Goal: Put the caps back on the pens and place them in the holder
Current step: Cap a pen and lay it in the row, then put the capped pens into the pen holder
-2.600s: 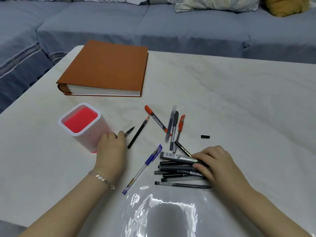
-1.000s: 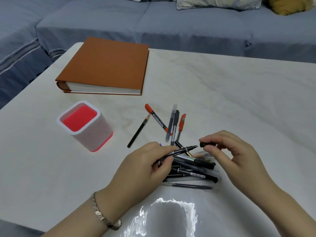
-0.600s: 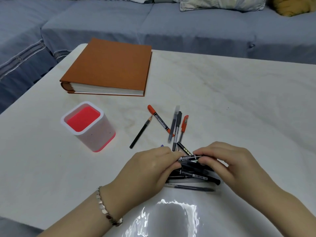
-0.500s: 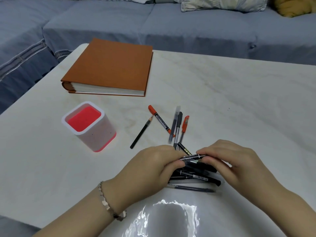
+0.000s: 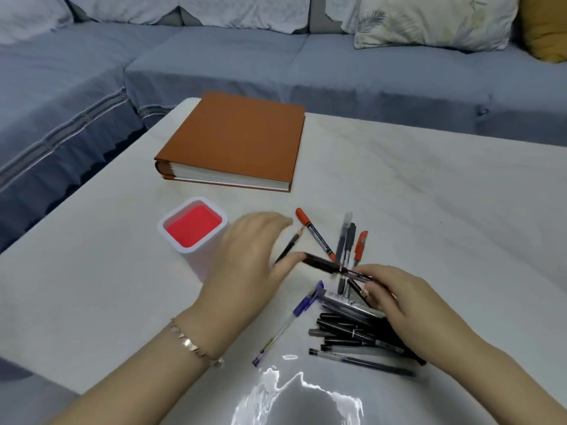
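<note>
Two hands (image 5: 245,265) (image 5: 395,299) on one black pen (image 5: 334,266) | right fingers pinch it | left fingers spread wide, blurred | holder (image 5: 193,237) left, empty, awaiting it

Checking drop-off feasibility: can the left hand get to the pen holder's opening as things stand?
Probably yes. The left hand hovers right beside the holder; its open top is empty and unobstructed.

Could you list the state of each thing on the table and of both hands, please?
Pen holder: upright, no pens inside.
Black pen: capped, held off the table.
Right hand: gripping the black pen's end.
Left hand: fingers spread; thumb at the pen's cap.
Orange album: closed, lying flat.
Pile of pens: lying loose on the table.
Blue pen: capped, lying flat.
</note>
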`<state>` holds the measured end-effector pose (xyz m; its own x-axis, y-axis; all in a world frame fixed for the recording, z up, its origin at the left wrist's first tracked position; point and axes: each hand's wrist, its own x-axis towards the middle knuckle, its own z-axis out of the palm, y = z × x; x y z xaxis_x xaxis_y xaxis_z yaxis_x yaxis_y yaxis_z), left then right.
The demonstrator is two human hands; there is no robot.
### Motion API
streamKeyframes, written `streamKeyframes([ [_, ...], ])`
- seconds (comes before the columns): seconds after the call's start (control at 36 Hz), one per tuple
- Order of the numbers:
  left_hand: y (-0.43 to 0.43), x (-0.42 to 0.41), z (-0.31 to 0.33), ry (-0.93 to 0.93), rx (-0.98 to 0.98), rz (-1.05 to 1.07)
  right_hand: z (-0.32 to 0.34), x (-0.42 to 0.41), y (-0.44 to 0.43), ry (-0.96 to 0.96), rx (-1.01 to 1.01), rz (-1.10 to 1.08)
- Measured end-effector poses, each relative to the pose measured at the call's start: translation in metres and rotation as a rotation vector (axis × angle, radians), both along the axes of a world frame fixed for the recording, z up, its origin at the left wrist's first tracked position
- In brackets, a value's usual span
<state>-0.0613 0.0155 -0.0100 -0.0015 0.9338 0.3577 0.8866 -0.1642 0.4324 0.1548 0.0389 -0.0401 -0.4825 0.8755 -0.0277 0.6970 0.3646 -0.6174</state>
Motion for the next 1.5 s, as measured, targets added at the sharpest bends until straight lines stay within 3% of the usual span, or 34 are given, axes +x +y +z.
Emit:
streamKeyframes([
  [0.06, -0.001, -0.029, -0.004, 0.066, 0.019, 0.229, -0.002, -0.001, 0.004, 0.019, -0.12, -0.058],
  [0.17, -0.002, -0.071, -0.007, -0.057, -0.262, 0.501, -0.004, -0.018, 0.024, 0.057, -0.161, -0.208],
  [0.28, 0.0, -0.089, -0.016, -0.307, -0.334, 0.496, -0.008, -0.052, 0.058, -0.056, -0.076, -0.276],
  [0.47, -0.005, -0.098, -0.017, -0.481, -0.282, 0.393, -0.028, -0.106, 0.091, -0.414, -0.052, -0.28],
  [0.58, -0.016, -0.098, -0.017, -0.552, -0.345, 0.269, -0.029, -0.112, 0.092, -0.487, -0.067, -0.264],
  [0.69, -0.022, -0.095, -0.021, -0.577, -0.364, 0.206, -0.025, -0.109, 0.095, -0.272, -0.17, -0.244],
  [0.92, -0.018, -0.07, -0.021, -0.595, -0.415, 0.089, 0.046, -0.11, 0.07, 0.767, -0.092, -0.166],
  [1.0, -0.015, -0.064, -0.022, -0.589, -0.418, 0.062, 0.071, -0.12, 0.054, 1.051, -0.116, -0.076],
  [1.06, -0.014, -0.063, -0.022, -0.594, -0.416, 0.058, 0.071, -0.131, 0.046, 1.043, -0.137, -0.049],
  [1.22, -0.015, -0.063, -0.024, -0.593, -0.415, 0.057, 0.035, -0.153, 0.024, 0.72, -0.291, -0.104],
  [1.33, -0.014, -0.064, -0.024, -0.604, -0.421, 0.052, 0.033, -0.143, 0.023, 0.765, -0.34, -0.09],
  [1.44, -0.015, -0.062, -0.023, -0.605, -0.437, 0.049, 0.042, -0.118, 0.045, 0.86, -0.232, -0.273],
  [1.5, -0.015, -0.061, -0.023, -0.607, -0.446, 0.052, 0.037, -0.1, 0.063, 0.752, -0.106, -0.416],
])
